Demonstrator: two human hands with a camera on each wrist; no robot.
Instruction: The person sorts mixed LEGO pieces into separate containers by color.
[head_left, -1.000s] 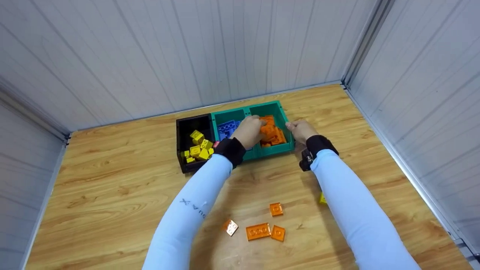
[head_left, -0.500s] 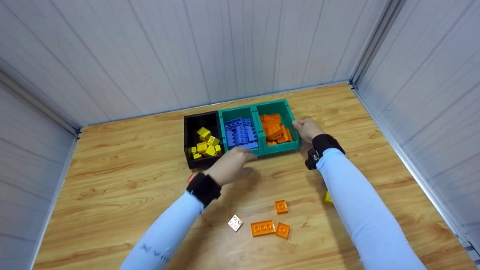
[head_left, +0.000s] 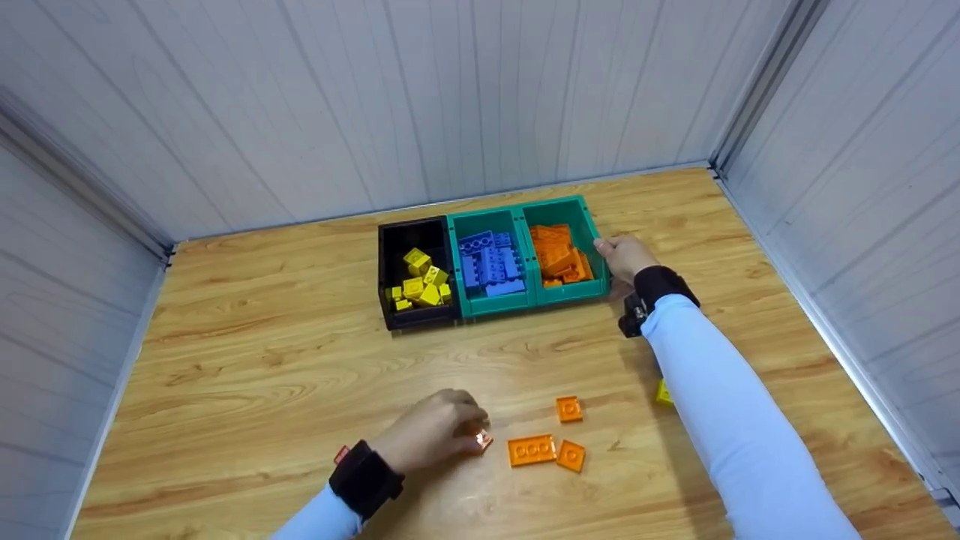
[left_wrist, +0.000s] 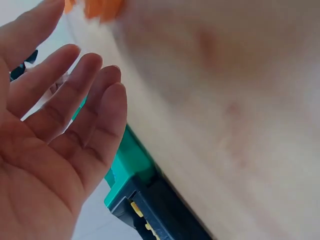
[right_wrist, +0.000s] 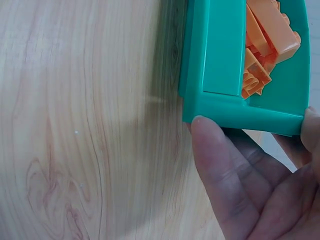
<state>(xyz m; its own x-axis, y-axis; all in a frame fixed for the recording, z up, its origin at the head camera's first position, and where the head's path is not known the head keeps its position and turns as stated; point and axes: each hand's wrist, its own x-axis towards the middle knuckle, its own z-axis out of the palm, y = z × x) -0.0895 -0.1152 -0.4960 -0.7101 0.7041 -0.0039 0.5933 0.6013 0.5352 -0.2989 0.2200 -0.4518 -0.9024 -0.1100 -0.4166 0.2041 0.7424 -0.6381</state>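
Observation:
My left hand [head_left: 431, 431] is low over the table, its fingertips around a small shiny orange brick [head_left: 484, 441] and partly hiding it. In the left wrist view the left hand [left_wrist: 65, 125] has relaxed fingers, with nothing visible between them. My right hand [head_left: 627, 257] grips the side wall of the right green bin [head_left: 574, 294], which holds orange bricks [head_left: 555, 251]. From the right wrist view, digits of the right hand [right_wrist: 250, 185] touch the bin's side and rim. Just right of the left hand lie a long orange brick [head_left: 532, 451] and two square orange bricks [head_left: 571, 455].
Joined to the right bin are a green bin with blue bricks [head_left: 491, 262] and a black bin [head_left: 420, 319] with yellow bricks [head_left: 427, 289]. A yellow brick [head_left: 664, 393] lies beside the right forearm. Something red [head_left: 342, 454] shows by the left wristband. Walls [head_left: 450, 97] surround the table.
My left hand has come out of the orange bricks' bin and moved down and left to the shiny orange brick on the table. The right hand has stayed at the bin. The head view has shifted slightly.

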